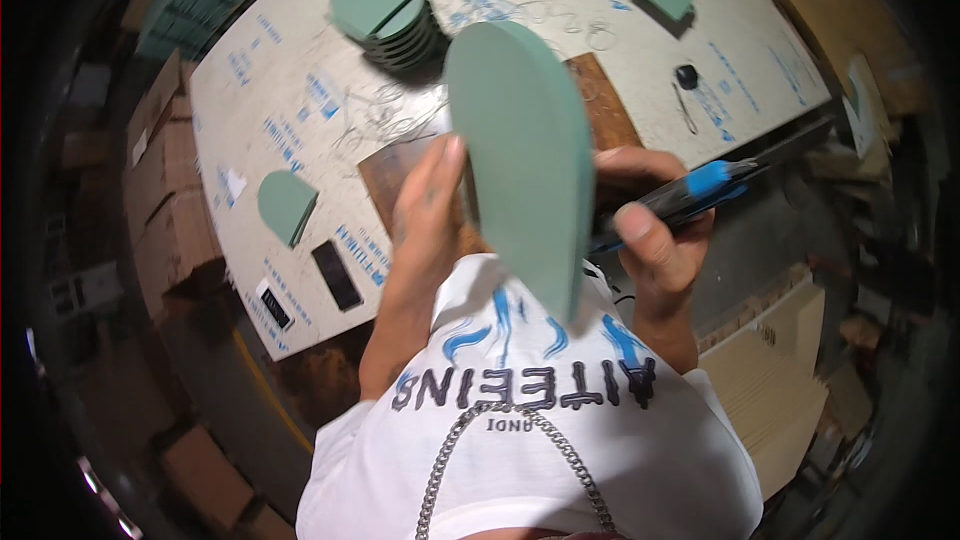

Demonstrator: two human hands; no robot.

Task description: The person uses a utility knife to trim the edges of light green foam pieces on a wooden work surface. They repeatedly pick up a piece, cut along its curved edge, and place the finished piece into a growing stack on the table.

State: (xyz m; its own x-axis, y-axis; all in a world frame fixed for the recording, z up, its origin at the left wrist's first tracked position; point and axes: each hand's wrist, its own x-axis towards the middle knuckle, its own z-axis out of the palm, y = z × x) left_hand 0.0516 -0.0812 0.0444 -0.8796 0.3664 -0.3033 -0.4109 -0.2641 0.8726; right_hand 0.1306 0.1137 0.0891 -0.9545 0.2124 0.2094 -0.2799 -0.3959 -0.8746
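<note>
Smooth, round-ended green panel [520,140] partly hides the left hand [425,200], grip unclear; right hand [672,258] clasps blue-black tool [708,178].

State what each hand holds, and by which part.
The left hand holds the green panel by its left edge; the right hand grips a blue-and-black tool by its dark body.

left grip [428,190]: upright, partly hidden | right grip [668,245]: curled, thumb [645,232] uppermost | forearms [392,335]: bare, angled forward
</note>
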